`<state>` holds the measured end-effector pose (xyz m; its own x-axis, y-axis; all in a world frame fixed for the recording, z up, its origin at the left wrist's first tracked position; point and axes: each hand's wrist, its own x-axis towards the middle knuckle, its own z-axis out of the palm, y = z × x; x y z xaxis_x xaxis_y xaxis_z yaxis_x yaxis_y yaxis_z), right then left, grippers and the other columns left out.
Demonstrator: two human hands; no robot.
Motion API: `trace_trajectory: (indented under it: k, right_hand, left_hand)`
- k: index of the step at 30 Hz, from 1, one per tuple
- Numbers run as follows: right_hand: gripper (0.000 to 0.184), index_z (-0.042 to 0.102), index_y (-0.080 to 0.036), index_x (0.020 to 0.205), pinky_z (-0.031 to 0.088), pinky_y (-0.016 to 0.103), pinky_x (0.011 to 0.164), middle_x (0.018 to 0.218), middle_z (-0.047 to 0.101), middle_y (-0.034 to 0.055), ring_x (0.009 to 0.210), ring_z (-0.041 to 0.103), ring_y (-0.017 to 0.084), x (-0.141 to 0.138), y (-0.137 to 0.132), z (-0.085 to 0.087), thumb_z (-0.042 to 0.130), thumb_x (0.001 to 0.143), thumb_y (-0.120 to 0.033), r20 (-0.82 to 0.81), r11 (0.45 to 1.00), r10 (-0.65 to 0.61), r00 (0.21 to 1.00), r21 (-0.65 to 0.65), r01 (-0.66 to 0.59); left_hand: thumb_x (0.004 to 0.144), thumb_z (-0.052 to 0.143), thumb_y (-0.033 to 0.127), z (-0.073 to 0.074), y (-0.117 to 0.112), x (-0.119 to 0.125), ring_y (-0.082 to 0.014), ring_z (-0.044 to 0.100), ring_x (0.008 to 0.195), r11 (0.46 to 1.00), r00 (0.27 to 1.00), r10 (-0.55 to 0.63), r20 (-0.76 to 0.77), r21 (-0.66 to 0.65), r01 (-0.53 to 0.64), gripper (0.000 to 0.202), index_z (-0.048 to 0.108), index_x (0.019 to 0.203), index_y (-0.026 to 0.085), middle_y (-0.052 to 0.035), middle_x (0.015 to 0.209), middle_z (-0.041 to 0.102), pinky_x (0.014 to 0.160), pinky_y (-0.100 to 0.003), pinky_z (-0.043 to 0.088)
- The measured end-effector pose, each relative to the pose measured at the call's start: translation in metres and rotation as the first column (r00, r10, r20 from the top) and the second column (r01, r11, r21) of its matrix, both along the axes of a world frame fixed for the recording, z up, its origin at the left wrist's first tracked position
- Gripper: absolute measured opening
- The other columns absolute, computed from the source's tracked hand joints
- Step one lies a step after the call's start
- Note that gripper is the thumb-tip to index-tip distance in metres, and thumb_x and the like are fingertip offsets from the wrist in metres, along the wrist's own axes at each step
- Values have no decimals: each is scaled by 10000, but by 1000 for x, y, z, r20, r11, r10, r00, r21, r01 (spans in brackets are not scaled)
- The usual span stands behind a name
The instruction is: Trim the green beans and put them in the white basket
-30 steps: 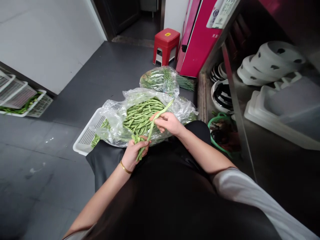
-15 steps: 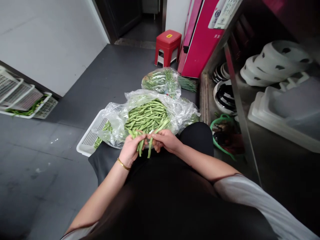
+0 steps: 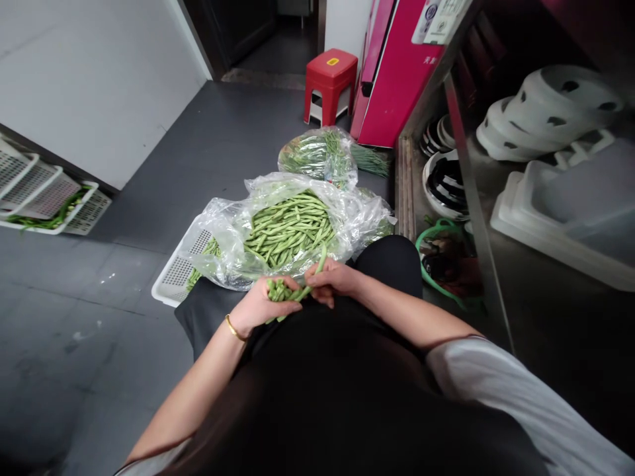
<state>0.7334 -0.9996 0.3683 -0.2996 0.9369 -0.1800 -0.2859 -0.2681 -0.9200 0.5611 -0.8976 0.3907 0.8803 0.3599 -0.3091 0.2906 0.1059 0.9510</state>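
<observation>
My left hand [image 3: 262,303] is closed round a small bundle of green beans [image 3: 282,291], with their ends showing above the thumb. Close beside it, my right hand [image 3: 333,276] pinches a green bean [image 3: 320,264] that slants up past the fingers; its lower end reaches the bundle. Just beyond both hands lies an open clear plastic bag [image 3: 265,185] holding a large heap of green beans [image 3: 290,228]. Left of the bag, and partly covered by it, sits a white perforated basket [image 3: 171,277] with some beans inside. Several fingertips of my left hand are hidden.
A second bag of greens [image 3: 317,155] lies behind the first. Further back stands a red stool [image 3: 331,79] beside a pink cabinet [image 3: 397,79]. Stacked white baskets [image 3: 47,192] are at the left. On the right are a green basket [image 3: 421,261], a metal shelf and white plastic containers [image 3: 550,125].
My left hand has turned, so the bundle's ends now face up. My right hand has tilted its bean from hanging down to pointing up. The view has shifted slightly.
</observation>
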Motion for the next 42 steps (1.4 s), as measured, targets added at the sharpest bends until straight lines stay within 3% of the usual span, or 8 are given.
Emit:
trace_trajectory:
  k: [3, 8, 12, 18, 25, 30, 36, 42]
  right_hand:
    - [319, 496, -156, 574, 301, 202, 246, 332, 361, -78, 243, 371, 94, -19, -7, -10, 565, 692, -444, -427, 998, 7, 904, -51, -31]
    - [339, 533, -119, 560, 282, 177, 221, 338, 428, -53, 209, 307, 57, -17, -22, 3, 651, 645, -425, -526, 938, 288, 801, -16, -347]
    - [337, 584, -87, 611, 319, 151, 293, 403, 493, -18, 293, 434, 63, -8, -25, 25, 646, 718, -400, -308, 803, 558, 771, -36, -595]
    - [314, 516, -136, 598, 346, 168, 326, 361, 439, -67, 306, 451, 75, -22, 4, 7, 561, 789, -381, 28, 896, 439, 898, -90, -435]
    - [284, 527, -156, 722, 364, 162, 379, 530, 528, -70, 391, 507, 62, 3, 4, 9, 669, 719, -403, 515, 999, 37, 857, 4, -45]
    - [292, 529, -159, 778, 430, 178, 492, 623, 609, -29, 507, 549, 72, 6, -4, 20, 673, 723, -407, 434, 981, -173, 884, 156, 115]
    - [277, 536, -152, 758, 453, 216, 466, 645, 631, -5, 467, 552, 90, -18, -19, 6, 664, 715, -395, 233, 993, -79, 969, -71, 98]
    - [172, 570, -158, 726, 439, 206, 529, 623, 588, -13, 546, 553, 91, -17, -25, 25, 673, 709, -295, 377, 954, -289, 880, 194, 230]
  left_hand:
    - [564, 777, 223, -1, -8, -2, -160, 564, 534, 998, 990, -43, 132, 56, 36, 195, 680, 712, 141, -64, 637, 643, 517, -270, 458]
    - [605, 756, 227, -1, -7, 2, -185, 596, 615, 954, 960, -232, 155, 230, 193, 119, 702, 696, 174, -75, 691, 673, 621, -298, 490]
    - [605, 761, 216, -6, 5, 3, -124, 567, 546, 954, 971, 206, 120, 197, -227, 170, 657, 733, 171, -17, 634, 639, 547, -220, 461]
    - [576, 794, 224, 6, -14, 10, -160, 634, 597, 885, 923, 372, 96, -338, -321, 337, 552, 802, 159, -48, 761, 685, 557, -261, 506]
    - [549, 808, 188, 12, -14, 8, -163, 635, 578, 897, 914, 405, 23, -204, -392, 333, 586, 793, 138, -22, 642, 663, 540, -247, 500]
    - [547, 814, 216, 2, -20, 10, -145, 599, 501, 866, 930, 367, -24, -355, -351, 369, 555, 798, 139, -16, 581, 645, 459, -215, 444]
    - [610, 782, 303, -14, -44, -7, -103, 525, 447, 797, 909, 404, -98, -450, -402, 347, 542, 798, 135, 9, 543, 583, 421, -191, 375]
    - [567, 792, 213, 9, -41, -19, -112, 523, 550, 973, 979, 183, -90, -124, -194, 323, 609, 828, 161, 12, 630, 594, 525, -213, 403]
